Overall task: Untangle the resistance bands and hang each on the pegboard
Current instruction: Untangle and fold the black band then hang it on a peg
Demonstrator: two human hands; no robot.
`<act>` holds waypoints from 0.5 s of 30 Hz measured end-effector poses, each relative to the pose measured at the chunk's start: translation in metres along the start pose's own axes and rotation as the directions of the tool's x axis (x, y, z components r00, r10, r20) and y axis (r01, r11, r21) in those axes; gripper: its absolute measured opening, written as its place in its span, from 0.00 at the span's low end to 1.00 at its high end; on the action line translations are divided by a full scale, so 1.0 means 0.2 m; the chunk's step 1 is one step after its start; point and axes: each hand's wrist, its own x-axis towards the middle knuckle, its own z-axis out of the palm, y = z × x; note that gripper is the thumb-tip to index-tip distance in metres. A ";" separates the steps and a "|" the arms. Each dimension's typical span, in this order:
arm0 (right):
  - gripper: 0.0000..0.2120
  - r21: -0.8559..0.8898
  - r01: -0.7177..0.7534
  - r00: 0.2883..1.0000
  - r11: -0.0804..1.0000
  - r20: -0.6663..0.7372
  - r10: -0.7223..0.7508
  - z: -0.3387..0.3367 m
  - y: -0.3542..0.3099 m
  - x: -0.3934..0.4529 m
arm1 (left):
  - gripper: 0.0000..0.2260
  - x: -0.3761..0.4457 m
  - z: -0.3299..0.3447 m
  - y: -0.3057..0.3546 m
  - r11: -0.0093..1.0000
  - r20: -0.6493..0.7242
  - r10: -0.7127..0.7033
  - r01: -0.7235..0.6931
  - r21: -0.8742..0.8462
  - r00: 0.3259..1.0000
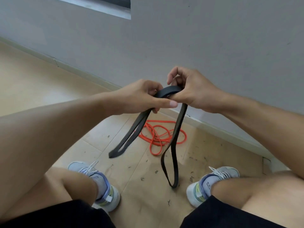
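A flat black resistance band (174,140) is held up in front of me by both hands. My left hand (141,97) grips it at the left, and a short doubled loop hangs from that hand. My right hand (192,91) pinches the band's top arc, and a longer loop drops from it to just above the floor between my shoes. A thin orange band (158,134) lies in a tangled heap on the floor behind the black one, near the wall. No pegboard is in view.
A grey wall (197,38) with a pale skirting board runs diagonally close ahead. The wooden floor (148,178) is speckled with dark bits. My knees and two light sneakers (105,186) frame the bottom of the view. A dark-framed window edge (111,4) shows at top.
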 end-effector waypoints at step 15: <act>0.09 -0.153 -0.223 0.938 0.963 0.237 0.255 0.00 0.34 -0.06 | 0.11 0.02 -0.08 0.04 0.910 -0.333 0.126 -0.242 -0.336 0.935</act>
